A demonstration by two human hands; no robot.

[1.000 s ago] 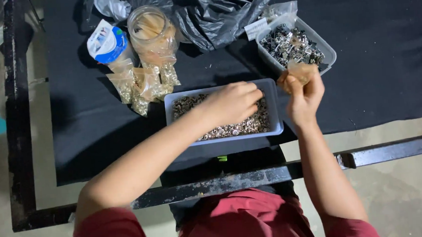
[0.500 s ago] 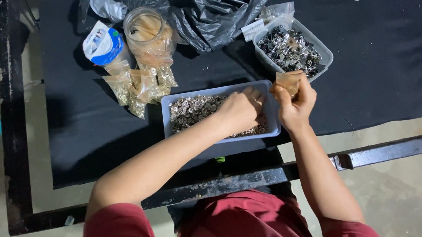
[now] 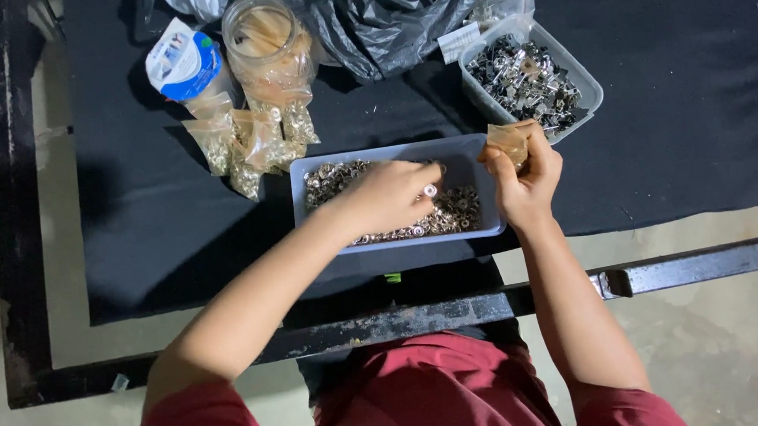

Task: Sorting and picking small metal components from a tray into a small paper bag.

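Note:
A grey plastic tray full of small metal rings sits on the black cloth in front of me. My left hand rests inside it, fingers pinched on a small silvery ring. Just past the tray's right end, my right hand holds a small clear plastic bag with its mouth upward. A second grey tray of darker metal parts lies behind my right hand.
Several filled small bags lie left of the tray, beside a clear jar and a blue and white tub. A black plastic bag lies at the back. The black table frame runs along the near edge.
My left hand has moved from the tray's right side back toward its middle, with a ring between its fingers. My right hand keeps the small bag beside the tray.

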